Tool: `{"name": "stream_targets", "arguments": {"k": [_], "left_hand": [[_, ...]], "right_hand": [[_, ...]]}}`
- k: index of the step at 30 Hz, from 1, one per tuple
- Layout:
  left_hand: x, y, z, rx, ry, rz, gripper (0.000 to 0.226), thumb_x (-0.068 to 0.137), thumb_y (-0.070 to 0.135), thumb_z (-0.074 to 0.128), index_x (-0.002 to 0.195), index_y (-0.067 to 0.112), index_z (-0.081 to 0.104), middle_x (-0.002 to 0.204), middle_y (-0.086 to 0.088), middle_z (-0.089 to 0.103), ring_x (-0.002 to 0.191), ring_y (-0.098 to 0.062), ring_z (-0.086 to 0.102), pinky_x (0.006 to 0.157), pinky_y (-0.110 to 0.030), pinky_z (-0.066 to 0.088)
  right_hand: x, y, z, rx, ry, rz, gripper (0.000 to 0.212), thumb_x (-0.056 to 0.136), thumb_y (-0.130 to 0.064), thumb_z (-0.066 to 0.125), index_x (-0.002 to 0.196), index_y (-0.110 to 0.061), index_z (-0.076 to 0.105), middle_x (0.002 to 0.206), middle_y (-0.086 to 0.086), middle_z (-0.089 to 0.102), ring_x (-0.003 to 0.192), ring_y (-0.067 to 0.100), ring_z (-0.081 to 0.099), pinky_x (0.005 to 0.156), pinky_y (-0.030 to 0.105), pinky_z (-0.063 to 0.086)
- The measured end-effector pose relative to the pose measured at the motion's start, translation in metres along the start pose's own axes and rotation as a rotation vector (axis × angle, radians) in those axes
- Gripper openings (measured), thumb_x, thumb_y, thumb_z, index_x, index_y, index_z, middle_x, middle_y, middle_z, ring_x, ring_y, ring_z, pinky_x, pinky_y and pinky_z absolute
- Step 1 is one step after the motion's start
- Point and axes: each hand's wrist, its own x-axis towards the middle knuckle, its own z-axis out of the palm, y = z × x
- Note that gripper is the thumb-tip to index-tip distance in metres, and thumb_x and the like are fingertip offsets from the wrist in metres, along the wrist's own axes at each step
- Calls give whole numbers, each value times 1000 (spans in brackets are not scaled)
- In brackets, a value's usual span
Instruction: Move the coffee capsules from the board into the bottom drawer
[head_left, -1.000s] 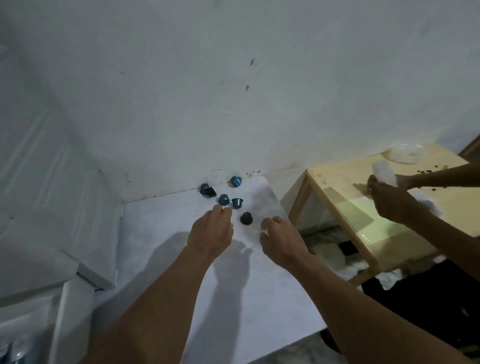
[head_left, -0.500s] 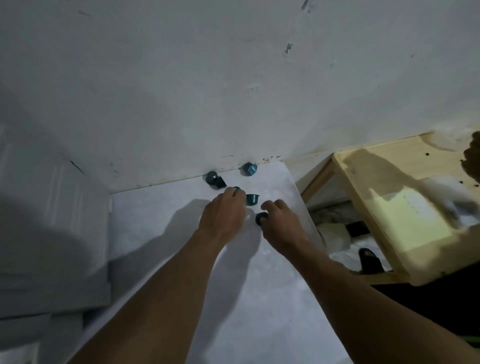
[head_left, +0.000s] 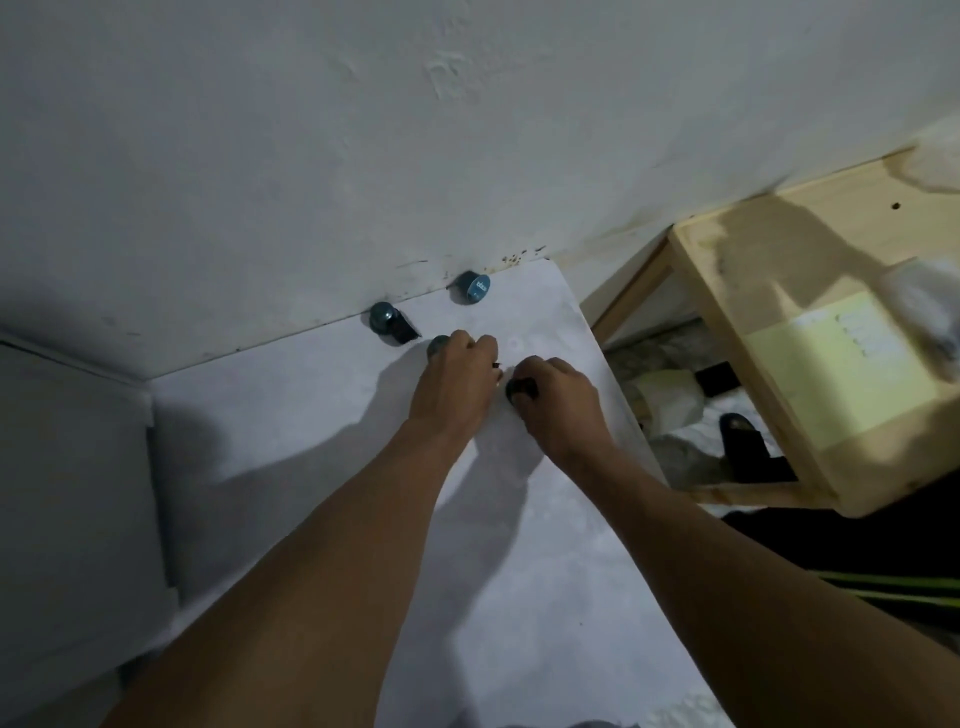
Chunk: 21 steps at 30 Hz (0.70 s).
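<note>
Closes both hands further since the earlier frame: pinches black capsule (head_left: 521, 387) with right hand (head_left: 558, 400), curls left hand (head_left: 457, 384) round teal capsule (head_left: 438, 347) just left of that grip, both on white board (head_left: 311, 441). Leaves unmoved, beyond the grips against the wall, blue capsule (head_left: 475, 287) and, farther left, teal-and-black pair (head_left: 387, 322). Shows wooden table (head_left: 727, 291) well right of the grips.

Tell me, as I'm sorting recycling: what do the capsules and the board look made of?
Capsules: probably aluminium, blue-teal with a dull metallic sheen. Board: white, matte, faintly mottled; painted wood, laminate or stone, the look leaves it open.
</note>
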Motion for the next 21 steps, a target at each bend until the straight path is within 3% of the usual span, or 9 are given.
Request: {"name": "stream_targets", "arguments": {"k": [3, 7, 14, 21], "left_hand": [[-4, 0, 4, -43, 10, 0, 10, 93, 19, 57, 97, 10, 56, 102, -10, 57, 96, -25, 54, 74, -29, 42], [-14, -2, 7, -65, -13, -33, 12, 88, 12, 62, 86, 12, 49, 95, -10, 58, 87, -26, 59, 69, -28, 42], [-29, -6, 6, -185, 25, -56, 35, 84, 14, 70, 115, 13, 54, 113, -11, 61, 105, -28, 59, 86, -35, 49], [-44, -2, 7, -175, 45, -39, 34, 86, 12, 66, 119, 9, 57, 116, -13, 59, 107, -29, 57, 91, -35, 46]], "right_hand": [[2, 2, 3, 21, 3, 14, 15, 93, -19, 56, 106, -19, 62, 102, 5, 65, 89, 21, 59, 83, 38, 53], [3, 2, 5, 36, 8, 20, 16, 93, -19, 57, 108, -17, 61, 105, 6, 63, 91, 21, 57, 82, 28, 48], [1, 2, 12, 16, 43, 37, 21, 96, -21, 52, 111, -16, 65, 111, 6, 61, 95, 22, 58, 84, 28, 46], [-7, -8, 9, 16, -2, 103, 20, 91, -20, 53, 111, -14, 53, 109, 9, 55, 88, 23, 52, 75, 31, 43]]}}
